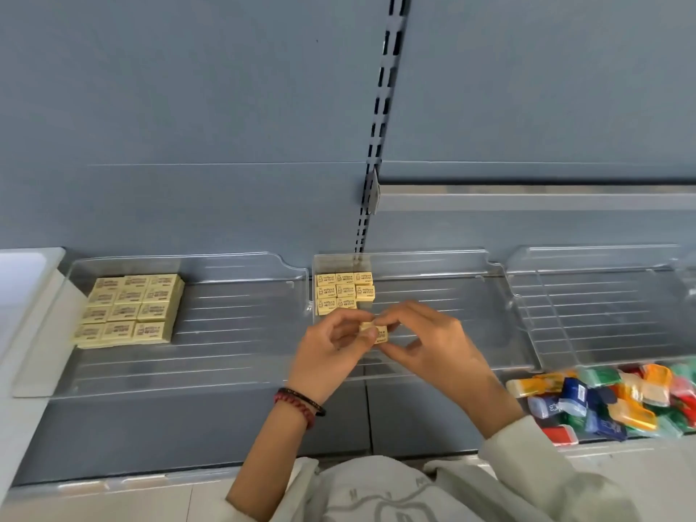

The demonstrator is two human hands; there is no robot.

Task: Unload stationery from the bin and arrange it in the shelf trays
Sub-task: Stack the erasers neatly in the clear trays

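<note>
The left hand [331,346] and right hand [433,340] both pinch one yellow eraser [377,330] in curled fingers [403,312] above the middle clear tray [452,295], so a loose handover may drop it crooked onto the eraser rows [344,292] just behind.

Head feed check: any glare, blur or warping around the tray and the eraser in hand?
Head view: wide-angle bends the upright; light soft, faint sheen on the tray; eraser between left hand and right hand slightly blurred, print unreadable.
</note>
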